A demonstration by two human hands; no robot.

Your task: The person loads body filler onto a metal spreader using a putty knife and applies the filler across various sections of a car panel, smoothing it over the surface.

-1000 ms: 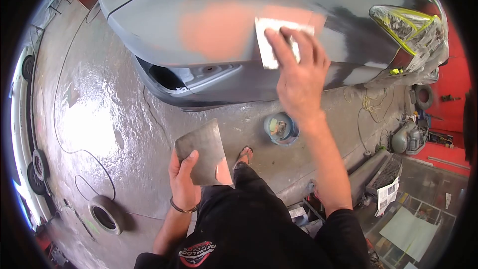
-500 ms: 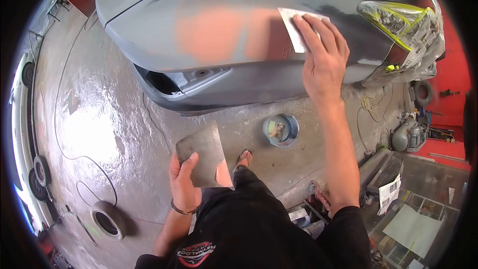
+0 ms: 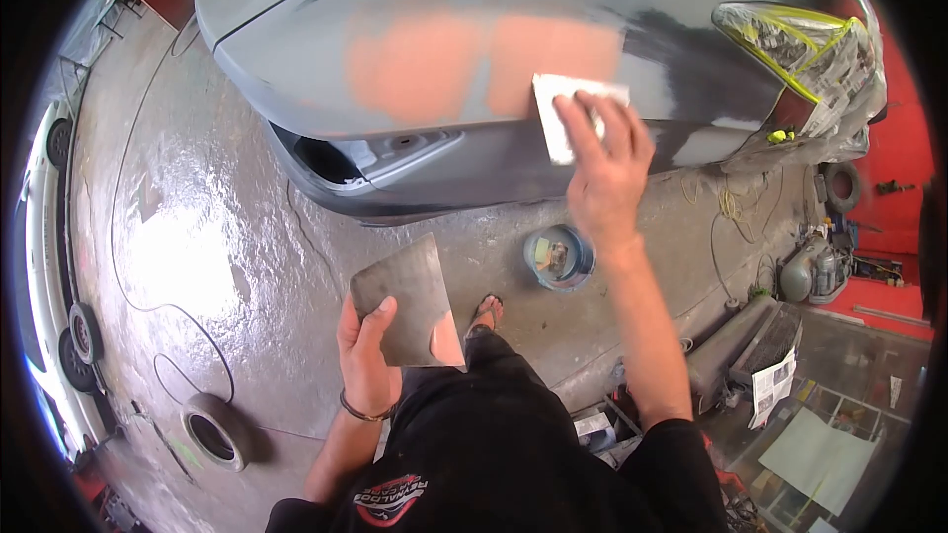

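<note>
In my right hand [image 3: 612,163] is a thin pale putty spreader [image 3: 555,123], gripped with fingers laid over its face. It is at the lower edge of the right-hand pink putty patch [image 3: 553,49]; whether it touches the panel I cannot tell. A second putty patch [image 3: 415,64] lies to the left on the grey car panel [image 3: 296,59]. My left hand [image 3: 367,345] is closed on the edge of a flat grey metal plate [image 3: 400,296], thumb on top. A dab of pink putty [image 3: 445,340] sits at the plate's lower right corner.
A blue bucket [image 3: 560,259] stands on the floor below the car. Masking plastic and yellow tape cover the light [image 3: 790,39]. A loose tire [image 3: 214,434] and a hose lie at left. An air compressor [image 3: 810,268] and a glass-topped table [image 3: 820,454] are at right.
My right hand has moved down and slightly left with the spreader, off the upper part of the right-hand patch, which now shows pink over a wider area. My left hand has barely moved.
</note>
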